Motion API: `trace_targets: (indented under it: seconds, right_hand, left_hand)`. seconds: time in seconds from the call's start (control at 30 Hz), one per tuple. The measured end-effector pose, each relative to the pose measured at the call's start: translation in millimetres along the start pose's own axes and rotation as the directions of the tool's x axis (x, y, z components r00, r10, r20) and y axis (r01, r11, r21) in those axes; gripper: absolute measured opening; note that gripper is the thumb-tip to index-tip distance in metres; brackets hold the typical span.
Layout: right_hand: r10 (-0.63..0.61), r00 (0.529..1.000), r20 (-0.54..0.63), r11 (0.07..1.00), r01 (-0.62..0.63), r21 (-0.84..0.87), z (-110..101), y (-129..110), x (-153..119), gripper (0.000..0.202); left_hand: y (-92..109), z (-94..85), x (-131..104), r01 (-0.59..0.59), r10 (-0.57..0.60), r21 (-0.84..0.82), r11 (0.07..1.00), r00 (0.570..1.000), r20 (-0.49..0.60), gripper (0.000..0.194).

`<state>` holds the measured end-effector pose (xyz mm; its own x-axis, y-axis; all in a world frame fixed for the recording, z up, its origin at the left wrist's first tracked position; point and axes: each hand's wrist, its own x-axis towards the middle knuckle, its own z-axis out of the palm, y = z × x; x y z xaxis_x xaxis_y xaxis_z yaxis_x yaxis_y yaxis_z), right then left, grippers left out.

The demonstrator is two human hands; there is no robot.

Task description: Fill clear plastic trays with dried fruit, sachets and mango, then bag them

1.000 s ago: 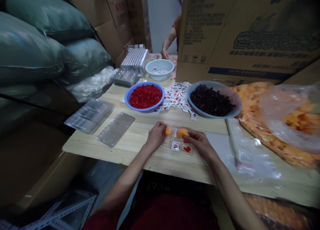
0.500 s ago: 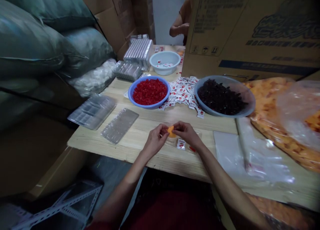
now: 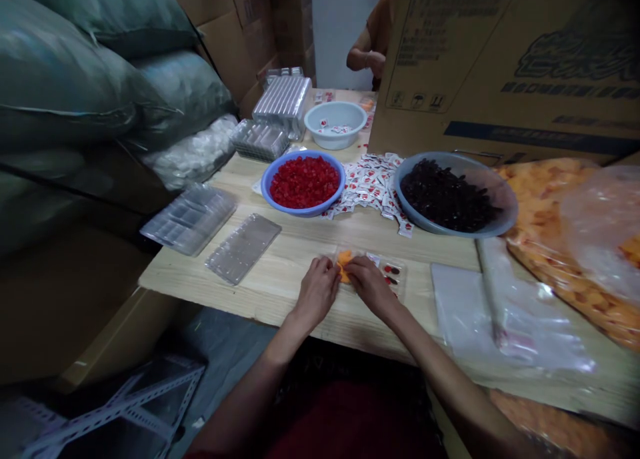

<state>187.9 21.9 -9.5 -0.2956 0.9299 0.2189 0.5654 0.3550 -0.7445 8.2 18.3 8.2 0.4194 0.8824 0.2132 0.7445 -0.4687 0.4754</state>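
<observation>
A small orange piece [image 3: 344,259], its kind unclear, is pinched between the fingertips of both hands. My left hand [image 3: 317,291] is closed at its left side, my right hand [image 3: 373,287] at its right. Both hover low over a clear plastic compartment tray [image 3: 403,270], which they partly cover. In the tray's right part lie red and dark pieces [image 3: 392,280]. A white printed sachet [image 3: 373,258] shows just above my right hand.
Beyond the hands stand a blue basin [image 3: 269,198] of red pieces, a heap of sachets [image 3: 373,182] and a basin [image 3: 506,209] of dark pieces. Clear trays [image 3: 244,247] lie left, plastic bags [image 3: 460,306] right. A large carton [image 3: 450,66] blocks the far right; a person's arm [image 3: 367,52] shows behind it.
Both hands have lowered the orange piece toward the tray. My right hand has shifted, uncovering the red and dark pieces. The whole view has moved slightly.
</observation>
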Motion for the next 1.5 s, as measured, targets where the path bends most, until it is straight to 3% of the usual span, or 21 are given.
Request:
trace_targets:
  seconds: [0.1,0.17,0.23,0.3,0.37,0.43,0.5,0.6,0.63,0.7,0.77,0.8,0.87,0.93,1.03,1.13,1.33,1.5]
  right_hand:
    - [0.110,0.987,-0.118,0.980,-0.088,0.181,-14.1,-9.1,-6.8,0.018]
    - [0.278,0.945,-0.171,0.890,-0.187,0.415,-25.9,-16.8,-10.5,0.019]
    - [0.468,0.880,-0.080,0.644,-0.277,0.713,-38.2,-24.2,-15.3,0.031]
    - [0.577,0.810,0.102,0.290,-0.321,0.902,-50.5,-30.3,-22.7,0.044]
    - [0.600,0.770,0.215,0.060,-0.311,0.948,-61.8,-35.2,-32.0,0.048]
    - [0.592,0.779,0.207,0.016,-0.269,0.963,-69.5,-40.4,-40.5,0.048]
    - [0.580,0.799,0.159,0.058,-0.235,0.970,-71.6,-46.5,-45.6,0.048]
    - [0.547,0.829,0.119,0.198,-0.266,0.943,-66.4,-52.6,-46.7,0.047]
    - [0.505,0.856,0.106,0.301,-0.290,0.909,-64.1,-51.5,-46.4,0.047]
    - [0.387,0.921,0.044,0.607,-0.290,0.740,-60.0,-41.5,-46.4,0.046]
    - [0.275,0.961,-0.031,0.887,-0.242,0.394,-55.7,-20.9,-47.2,0.045]
    - [0.233,0.971,-0.043,0.956,-0.221,0.196,-52.7,-7.9,-47.5,0.047]
    - [0.184,0.983,0.000,0.975,-0.183,-0.126,-44.7,18.9,-46.6,0.055]
    - [0.161,0.984,0.069,0.945,-0.134,-0.297,-36.0,40.3,-43.5,0.064]
    - [0.140,0.984,0.112,0.927,-0.091,-0.364,-29.0,55.6,-37.6,0.071]
    - [0.132,0.976,0.174,0.935,-0.064,-0.350,-31.0,56.8,-36.3,0.075]
    - [0.122,0.971,0.205,0.942,-0.049,-0.331,-33.8,58.3,-46.6,0.077]
    - [0.118,0.974,0.195,0.947,-0.051,-0.316,-31.8,57.8,-57.8,0.073]
  left_hand:
    - [15.5,-9.8,6.3,-0.051,0.048,-0.070,0.996,0.998,-0.042,0.025]
    - [30.8,-10.2,11.9,-0.137,0.120,-0.159,0.978,0.986,-0.117,0.032]
    - [43.4,-1.9,18.0,-0.298,0.286,-0.183,0.937,0.954,-0.092,0.046]
    - [48.0,11.8,23.6,-0.416,0.422,-0.125,0.901,0.906,0.023,0.061]
    - [45.5,23.1,27.0,-0.368,0.367,-0.006,0.930,0.926,0.085,0.061]
    - [42.8,26.7,27.2,-0.218,0.214,0.095,0.971,0.976,0.044,0.055]
    - [44.9,23.7,24.4,-0.232,0.227,0.095,0.968,0.972,0.060,0.056]
    - [48.8,15.2,18.5,-0.398,0.392,-0.001,0.917,0.905,0.166,0.061]
    - [46.0,11.5,16.7,-0.377,0.373,-0.009,0.926,0.914,0.161,0.059]
    - [29.9,0.3,13.1,-0.198,0.198,0.005,0.980,0.979,0.052,0.053]
    - [1.5,-17.7,9.2,-0.014,0.011,-0.026,1.000,0.994,-0.111,0.046]
    - [-15.5,-29.1,6.8,0.041,-0.049,-0.048,0.998,0.982,-0.183,0.044]
    - [-50.4,-53.6,1.4,0.119,-0.125,-0.041,0.992,0.951,-0.284,0.039]
    - [-82.4,-75.5,-4.3,0.220,-0.201,0.025,0.975,0.928,-0.312,0.034]
    - [-121.6,-94.2,-9.3,0.408,-0.391,0.056,0.911,0.900,-0.191,0.026]
    - [-150.0,-95.8,-7.4,0.513,-0.513,-0.025,0.858,0.858,-0.010,0.022]
    - [-181.1,-85.6,-0.6,0.550,-0.536,-0.131,0.825,0.834,0.131,0.026]
    - [-184.5,-83.5,-0.4,0.573,-0.556,-0.128,0.810,0.818,0.148,0.024]
